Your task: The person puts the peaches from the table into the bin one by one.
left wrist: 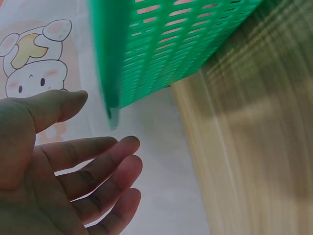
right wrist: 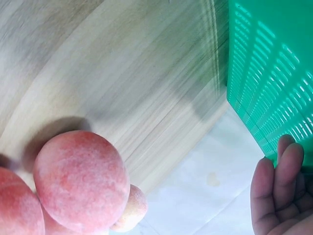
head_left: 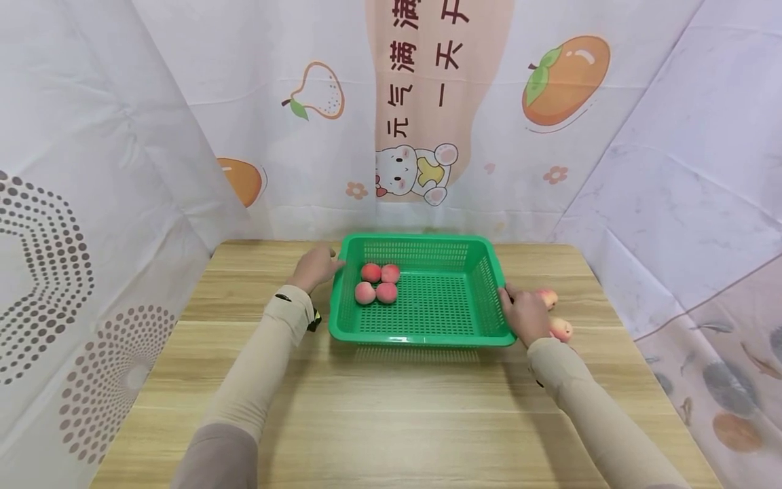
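Fingers (left wrist: 108, 187) of your left hand (head_left: 315, 268): parted, lightly bent, thumb well away from them, just beside the green basket (head_left: 421, 339) and apart from its edge in the left wrist view. Fingers of your right hand (head_left: 527, 316): bent close together, clamped on the opposite rim, thumb over it. Basket: one, rectangular, bright green plastic, faintly glossy; broad smooth rim, rounded corners, slotted walls, base perforated in a fine grid; located between your hands, toward the far side of the wood-grain table (head_left: 397, 421). Contents: four peaches (head_left: 387, 293), round, matt, pinkish red with paler patches, grouped two by two at your left end; back-left one deepest red. Loose fruit (head_left: 561, 330): near your right hand, yellowish with red blush in the head view; rosy, mottled, partly overlapping in the right wrist view. Backdrop: white curtain (head_left: 244, 41), printed with fruit, flowers and a cartoon animal.
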`<action>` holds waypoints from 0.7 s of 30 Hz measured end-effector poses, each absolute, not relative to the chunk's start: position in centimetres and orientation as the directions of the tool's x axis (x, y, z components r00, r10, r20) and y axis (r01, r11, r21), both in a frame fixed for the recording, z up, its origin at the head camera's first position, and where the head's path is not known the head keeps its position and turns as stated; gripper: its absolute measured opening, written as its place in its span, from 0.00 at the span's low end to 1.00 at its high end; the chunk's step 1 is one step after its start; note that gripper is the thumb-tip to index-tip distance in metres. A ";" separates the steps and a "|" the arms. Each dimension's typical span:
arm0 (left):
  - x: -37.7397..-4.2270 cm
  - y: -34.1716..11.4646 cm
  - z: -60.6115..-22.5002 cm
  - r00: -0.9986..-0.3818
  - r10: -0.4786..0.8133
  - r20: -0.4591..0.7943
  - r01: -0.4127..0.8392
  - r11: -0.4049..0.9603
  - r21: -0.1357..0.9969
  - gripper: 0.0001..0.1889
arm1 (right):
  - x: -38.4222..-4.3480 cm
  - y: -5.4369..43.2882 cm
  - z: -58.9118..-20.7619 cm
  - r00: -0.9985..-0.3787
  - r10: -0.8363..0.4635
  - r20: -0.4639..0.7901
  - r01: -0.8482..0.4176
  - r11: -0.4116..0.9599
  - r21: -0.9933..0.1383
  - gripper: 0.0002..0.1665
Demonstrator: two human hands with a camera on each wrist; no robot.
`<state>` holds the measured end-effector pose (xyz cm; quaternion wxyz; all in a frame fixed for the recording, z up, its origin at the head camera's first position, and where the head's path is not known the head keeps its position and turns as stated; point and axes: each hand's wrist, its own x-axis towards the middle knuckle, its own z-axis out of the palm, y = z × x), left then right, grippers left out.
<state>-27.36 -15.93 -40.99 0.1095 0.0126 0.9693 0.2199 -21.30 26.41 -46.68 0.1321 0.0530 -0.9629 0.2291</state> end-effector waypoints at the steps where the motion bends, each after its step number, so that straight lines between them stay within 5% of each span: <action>1: -27.4 -16.0 -41.2 -0.975 0.070 -0.209 -0.027 0.903 0.428 0.29 | -21.3 26.4 -46.6 -0.960 -0.040 0.277 -0.160 0.890 -0.427 0.20; 21: -26.2 -15.8 -43.9 -0.996 0.041 -0.081 -0.015 0.810 0.586 0.26 | -21.1 26.4 -46.7 -0.956 -0.046 0.289 -0.168 0.895 -0.414 0.20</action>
